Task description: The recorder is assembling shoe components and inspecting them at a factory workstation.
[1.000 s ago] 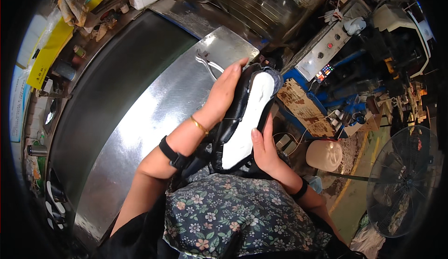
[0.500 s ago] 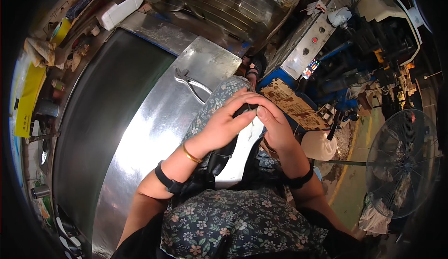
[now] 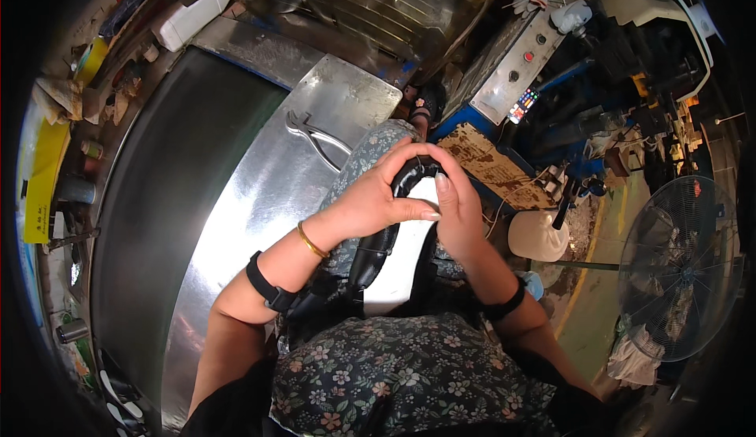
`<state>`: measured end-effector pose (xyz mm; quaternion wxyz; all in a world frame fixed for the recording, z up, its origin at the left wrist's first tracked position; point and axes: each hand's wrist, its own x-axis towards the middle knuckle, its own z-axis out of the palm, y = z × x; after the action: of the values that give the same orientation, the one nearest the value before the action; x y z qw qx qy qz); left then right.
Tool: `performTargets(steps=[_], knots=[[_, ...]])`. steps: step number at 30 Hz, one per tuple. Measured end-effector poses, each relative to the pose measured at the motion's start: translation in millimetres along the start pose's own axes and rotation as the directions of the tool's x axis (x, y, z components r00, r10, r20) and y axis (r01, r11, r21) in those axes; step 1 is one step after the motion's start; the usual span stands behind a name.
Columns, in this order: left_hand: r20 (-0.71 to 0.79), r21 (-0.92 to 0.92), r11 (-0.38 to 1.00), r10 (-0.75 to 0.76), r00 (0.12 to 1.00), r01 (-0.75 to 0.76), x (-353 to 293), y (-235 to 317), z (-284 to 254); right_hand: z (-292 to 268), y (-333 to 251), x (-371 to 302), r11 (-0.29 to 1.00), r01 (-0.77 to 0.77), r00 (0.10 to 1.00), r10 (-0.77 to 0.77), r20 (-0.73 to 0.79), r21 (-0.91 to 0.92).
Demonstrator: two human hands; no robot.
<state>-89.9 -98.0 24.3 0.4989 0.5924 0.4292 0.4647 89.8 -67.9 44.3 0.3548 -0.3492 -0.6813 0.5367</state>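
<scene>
A black shoe upper (image 3: 372, 261) lies bottom up on my lap, its toe pointing away from me. Inside its edge shows a long white insole (image 3: 394, 273). My left hand (image 3: 367, 205) wraps the toe end from the left, its thumb reaching across the white surface. From the right my right hand (image 3: 458, 218) grips the same end, thumb on the insole's edge. The fingers of both meet around the toe, and the far side is hidden beneath them. Metal pliers (image 3: 316, 139) rest on the steel plate beyond my left hand.
To the left a dark conveyor belt (image 3: 169, 201) curves beside the shiny steel ledge (image 3: 232, 189). A control box with buttons (image 3: 512, 75) stands ahead on the right. A white plastic jug (image 3: 539, 236) and a large fan (image 3: 682, 272) are at the right.
My left thumb has come down from the toe's tip onto the white insole, and my right thumb has shifted too. More of the black toe edge shows. The pliers lie as before.
</scene>
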Motion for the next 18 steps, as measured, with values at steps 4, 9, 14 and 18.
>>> performTargets(steps=[4, 9, 14, 18], knots=[[0.048, 0.117, 0.992, -0.060, 0.997, 0.054, -2, 13, -5, -30, -11, 3, 0.951, -0.214, 0.943, 0.141, 0.301, 0.223], [0.016, -0.172, 0.965, -0.198, 0.980, 0.198, -5, 13, -5, -14, -9, -2, 0.994, -0.021, 0.976, -0.004, 0.217, 0.111], [-0.145, -0.076, 0.995, -0.075, 0.987, 0.064, -2, 19, 22, -38, -19, -6, 0.919, -0.245, 0.927, 0.129, 0.351, 0.310], [0.097, 0.404, 0.829, 0.382, 0.919, -0.388, -14, 77, 61, -95, -42, -13, 0.992, -0.018, 0.980, -0.007, 0.197, 0.126]])
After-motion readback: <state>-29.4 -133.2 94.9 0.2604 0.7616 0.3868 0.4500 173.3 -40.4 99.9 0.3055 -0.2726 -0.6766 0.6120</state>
